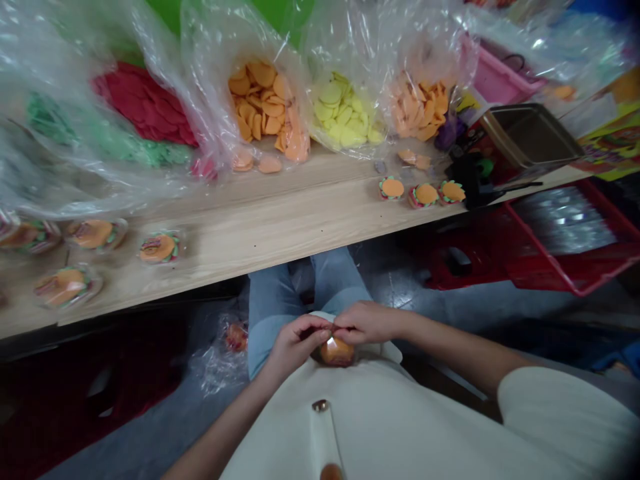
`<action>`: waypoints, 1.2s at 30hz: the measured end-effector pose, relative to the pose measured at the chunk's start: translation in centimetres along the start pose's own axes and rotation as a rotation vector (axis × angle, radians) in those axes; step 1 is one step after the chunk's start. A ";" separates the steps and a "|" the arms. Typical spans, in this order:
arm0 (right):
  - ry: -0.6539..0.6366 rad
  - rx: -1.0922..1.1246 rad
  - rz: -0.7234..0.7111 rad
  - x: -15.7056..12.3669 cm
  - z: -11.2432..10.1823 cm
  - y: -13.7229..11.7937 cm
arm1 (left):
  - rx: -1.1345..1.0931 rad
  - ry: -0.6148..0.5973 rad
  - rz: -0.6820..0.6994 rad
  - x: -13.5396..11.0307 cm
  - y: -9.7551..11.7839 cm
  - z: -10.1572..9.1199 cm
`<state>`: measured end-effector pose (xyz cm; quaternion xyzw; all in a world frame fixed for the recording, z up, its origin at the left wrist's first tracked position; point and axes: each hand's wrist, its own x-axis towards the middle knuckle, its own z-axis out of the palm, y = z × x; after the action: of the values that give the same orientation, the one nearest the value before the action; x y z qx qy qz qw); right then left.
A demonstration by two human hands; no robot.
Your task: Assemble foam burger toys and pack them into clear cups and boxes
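Observation:
Close to my body, above my lap, both hands meet on a toy burger [337,353] in a clear plastic shell. My left hand [296,343] pinches the far left edge with thumb and fingers. From the right, the fingers of my right hand [369,323] press on the same far edge. The orange bun side shows behind shiny plastic; my fingers cover the far rim. Three unwrapped layered burgers, one of them the middle burger [426,195], sit on the wooden table [300,213] at the right. Several packed burgers, including one packed burger [159,247], lie at the left.
Plastic bags at the back hold red pieces [147,107], orange pieces [263,100], yellow pieces [343,110] and more orange pieces [420,107]. A metal tin [533,137] stands at the right. Below it, a red crate [545,263] holds clear plastic shells [565,220]. A plastic bag [215,360] lies low left.

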<state>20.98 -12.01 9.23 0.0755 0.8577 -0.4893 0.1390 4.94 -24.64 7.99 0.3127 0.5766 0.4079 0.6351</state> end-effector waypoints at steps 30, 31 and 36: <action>0.551 0.372 0.171 -0.8 2.4 3.2 | -0.274 0.057 -0.224 1.8 1.1 0.5; 0.606 0.403 0.197 -0.7 2.7 3.3 | -0.307 0.096 -0.251 1.8 1.0 0.3; 0.551 0.673 0.262 -0.2 3.1 3.4 | -0.251 0.112 -0.260 3.6 1.6 -1.3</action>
<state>22.61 -12.96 5.05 0.3516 0.6390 -0.6810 -0.0661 3.37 -20.85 7.50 0.1308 0.5910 0.4080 0.6835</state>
